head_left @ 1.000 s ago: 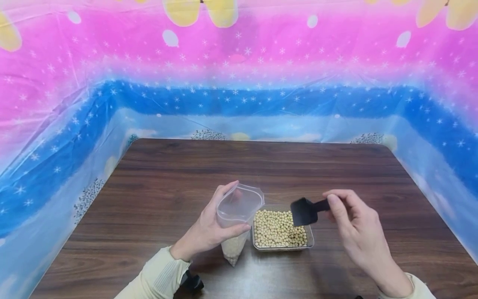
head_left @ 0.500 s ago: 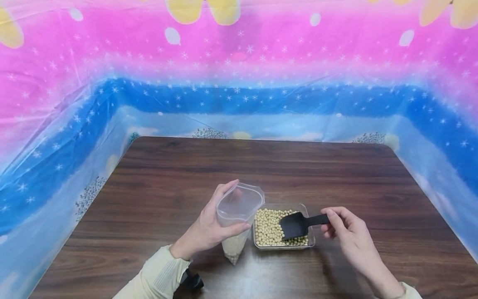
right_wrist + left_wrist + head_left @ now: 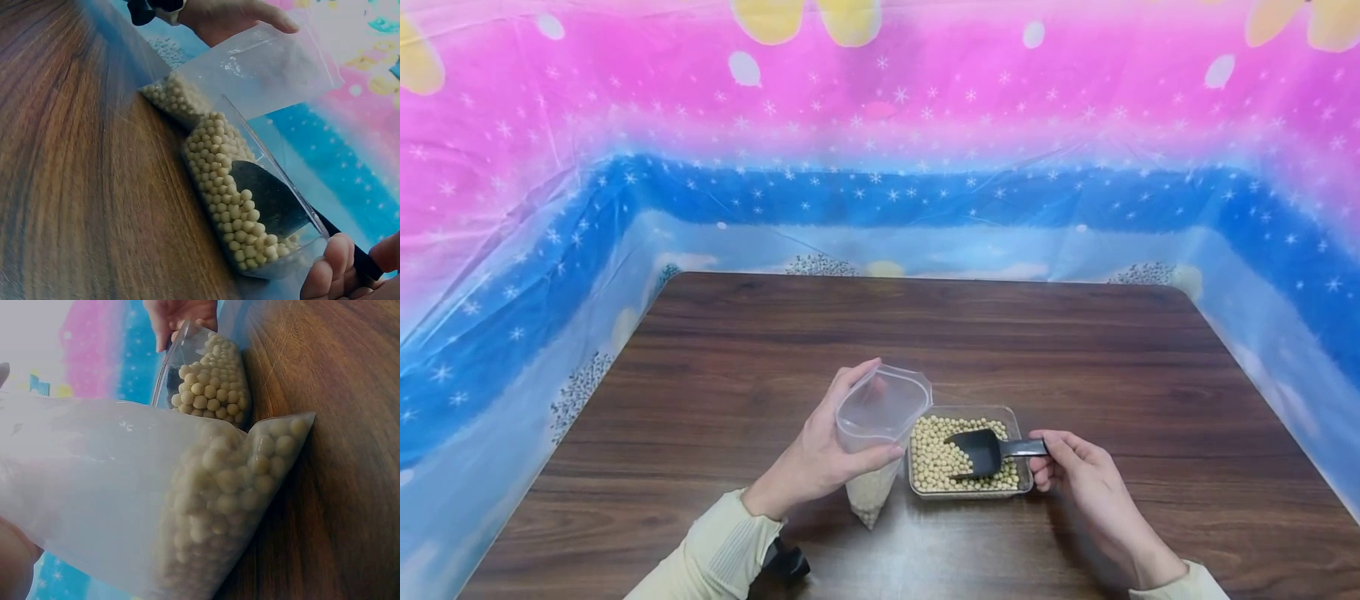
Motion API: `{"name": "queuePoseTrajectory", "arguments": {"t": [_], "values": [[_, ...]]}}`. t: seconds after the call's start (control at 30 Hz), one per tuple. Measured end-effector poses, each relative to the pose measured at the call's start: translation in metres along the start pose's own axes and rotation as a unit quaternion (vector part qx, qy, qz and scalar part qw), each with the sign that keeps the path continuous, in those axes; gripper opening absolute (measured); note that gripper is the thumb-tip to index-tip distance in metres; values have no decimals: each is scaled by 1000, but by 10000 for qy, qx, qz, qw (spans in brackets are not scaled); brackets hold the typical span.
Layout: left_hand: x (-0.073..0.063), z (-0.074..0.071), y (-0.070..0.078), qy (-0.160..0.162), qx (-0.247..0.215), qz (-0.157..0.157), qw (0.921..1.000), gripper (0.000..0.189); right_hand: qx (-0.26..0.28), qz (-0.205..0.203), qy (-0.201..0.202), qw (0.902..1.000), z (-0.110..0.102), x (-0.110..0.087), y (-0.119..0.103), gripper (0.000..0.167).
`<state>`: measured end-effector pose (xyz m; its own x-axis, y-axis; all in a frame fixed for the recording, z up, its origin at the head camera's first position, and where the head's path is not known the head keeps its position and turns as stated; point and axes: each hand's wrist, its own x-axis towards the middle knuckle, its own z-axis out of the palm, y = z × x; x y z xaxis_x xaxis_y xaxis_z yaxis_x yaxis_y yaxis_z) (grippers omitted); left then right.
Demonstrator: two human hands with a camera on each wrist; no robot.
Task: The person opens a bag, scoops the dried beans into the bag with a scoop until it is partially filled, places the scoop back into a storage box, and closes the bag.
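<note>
My left hand [image 3: 820, 454] grips a translucent plastic bag [image 3: 880, 408] near its open top, thumb in front. Pale round beans fill the bag's lower part, best seen in the left wrist view, where the bag [image 3: 94, 469] spans the frame. Just right of it stands a clear rectangular container [image 3: 966, 495] of the same beans [image 3: 219, 169]. The handle of a black scoop [image 3: 981, 452] is pinched between the thumb and fingers of my right hand [image 3: 1093, 492]. The scoop's blade is partly sunk in the beans, its front edge hidden among them.
The dark wood-grain table [image 3: 760, 342] carries everything. A curtain [image 3: 880, 196] in pink and blue surrounds its back and sides. Black gear [image 3: 786, 562] is strapped at the left wrist, by the pale sleeve [image 3: 715, 542].
My right hand has come down and to the left with the scoop, whose blade has gone from above the container into the beans. My left hand and the bag have stayed in place.
</note>
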<state>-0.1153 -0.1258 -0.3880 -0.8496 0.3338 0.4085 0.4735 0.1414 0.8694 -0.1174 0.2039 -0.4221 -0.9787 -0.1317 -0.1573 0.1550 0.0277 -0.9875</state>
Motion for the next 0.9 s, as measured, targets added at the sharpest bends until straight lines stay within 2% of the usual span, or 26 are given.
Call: {"name": "queuePoseTrajectory", "arguments": {"t": [0.17, 0.33, 0.43, 0.67, 0.9], "values": [[0, 0, 1, 1, -22, -38, 10000, 88, 563, 98, -289, 9980, -6, 2, 4, 41], [0, 0, 1, 18, 35, -13, 10000, 86, 1297, 299, -650, 9890, -15, 3, 3, 30], [0, 0, 1, 7, 6, 9, 10000, 85, 1634, 327, -703, 9835, -20, 2, -2, 26], [0, 0, 2, -23, -29, 2, 10000, 87, 2028, -119, -849, 9755, -30, -1, -27, 27], [1, 0, 1, -26, 3, 25, 10000, 86, 2657, -526, -1063, 9567, -29, -5, -56, 28]]}}
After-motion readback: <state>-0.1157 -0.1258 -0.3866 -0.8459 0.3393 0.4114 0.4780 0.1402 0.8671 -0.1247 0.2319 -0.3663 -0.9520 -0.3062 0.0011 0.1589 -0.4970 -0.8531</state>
